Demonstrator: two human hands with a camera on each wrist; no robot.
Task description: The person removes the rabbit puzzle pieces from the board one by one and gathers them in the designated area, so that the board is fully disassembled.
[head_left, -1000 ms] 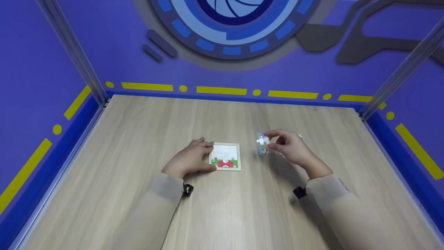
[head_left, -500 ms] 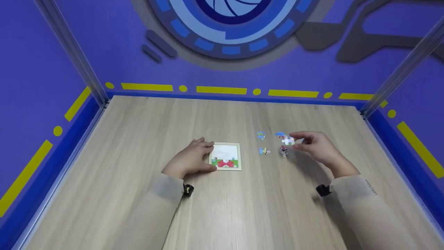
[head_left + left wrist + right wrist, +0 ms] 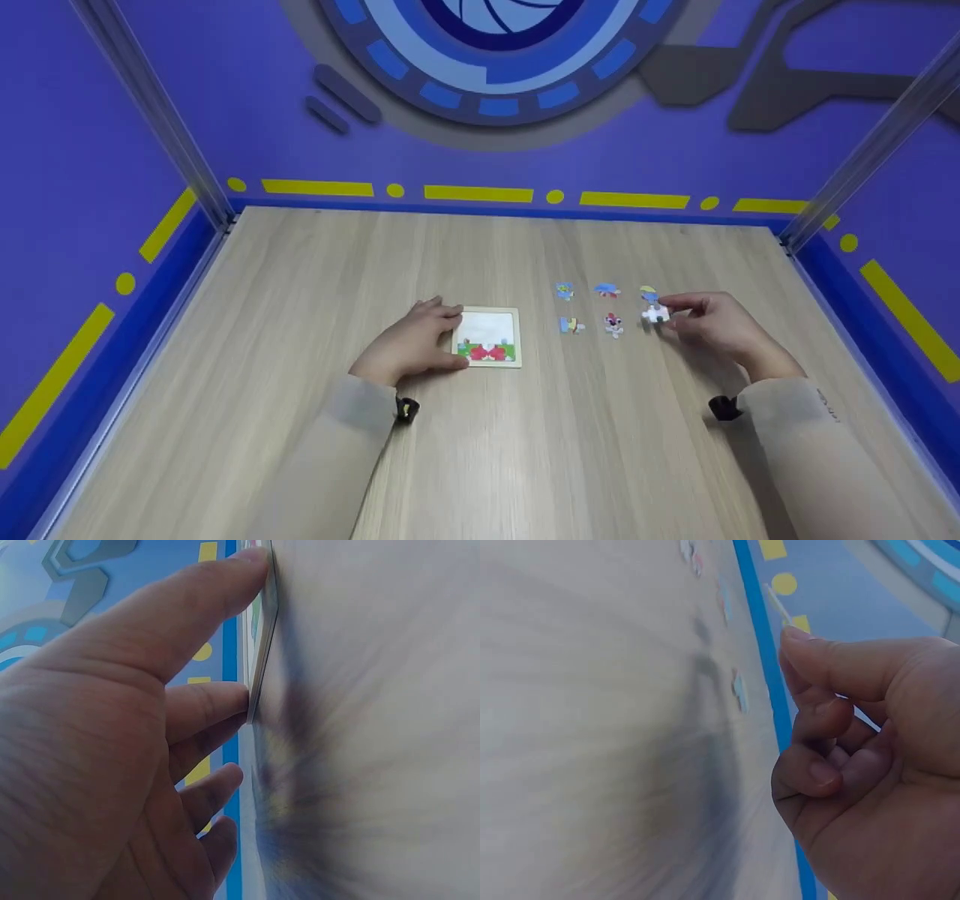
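Observation:
At the centre of the table lies a small square puzzle board (image 3: 487, 310) with a pale frame; its near edge shows a picture strip of green and red. My left hand (image 3: 412, 341) holds the board by its left side, thumb at the near corner and fingers at the far one. In the left wrist view the thumb (image 3: 217, 596) and index finger (image 3: 206, 706) reach its edge. My right hand (image 3: 724, 330) pinches a puzzle piece (image 3: 655, 314) between thumb and index finger, above the table. In the right wrist view that piece (image 3: 777, 604) appears edge-on, and the other fingers are curled.
Loose puzzle pieces lie right of the board: a blue one (image 3: 565, 291), a blue-and-red one (image 3: 607, 289), a yellow-and-blue one (image 3: 648, 293) beside the held piece, a blue-and-yellow one (image 3: 571, 325) and a red-and-white one (image 3: 613, 325). A blue wall (image 3: 480, 165) bounds the wooden table (image 3: 480, 465).
My right hand has moved right with the puzzle piece, from above the leftmost loose pieces to the right end of the rows, uncovering the others. The left hand and the board have stayed put.

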